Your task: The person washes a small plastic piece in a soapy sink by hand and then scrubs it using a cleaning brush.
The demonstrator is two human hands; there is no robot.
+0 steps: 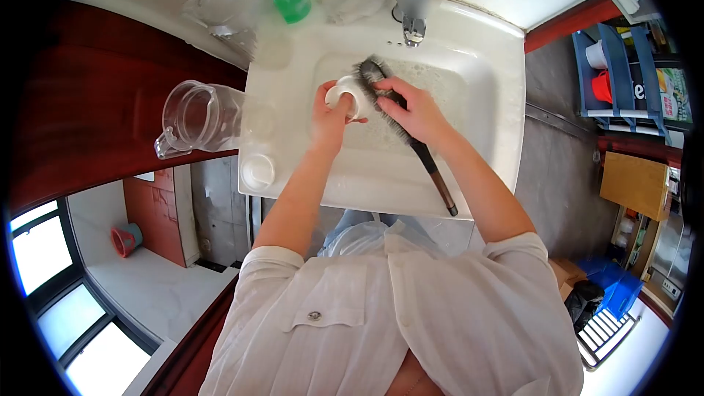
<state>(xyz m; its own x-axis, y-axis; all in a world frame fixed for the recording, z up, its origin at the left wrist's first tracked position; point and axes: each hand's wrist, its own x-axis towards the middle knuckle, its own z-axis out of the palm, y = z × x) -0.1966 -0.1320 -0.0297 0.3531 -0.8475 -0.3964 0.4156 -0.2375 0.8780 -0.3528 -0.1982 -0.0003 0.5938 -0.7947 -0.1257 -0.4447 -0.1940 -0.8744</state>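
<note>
Over the basin of the white sink (490, 88), my left hand (330, 119) grips a small, round, hollow white piece, perhaps a lid or cup (355, 88). My fingers partly cover it, so its exact kind is unclear. My right hand (419, 112) is closed around the bristled upper part of a long bottle brush (433, 167). The brush head lies against or just beside the white piece, and its dark handle slants down toward the sink's front edge. Below, the basin holds sudsy water (433, 77).
A clear pitcher (192, 116) lies at the sink's left edge, near a round whitish lid (258, 171). Along the back stand another clear vessel (229, 0), a green soap dispenser (292, 3), a crumpled cloth (353, 0) and the faucet (414, 26).
</note>
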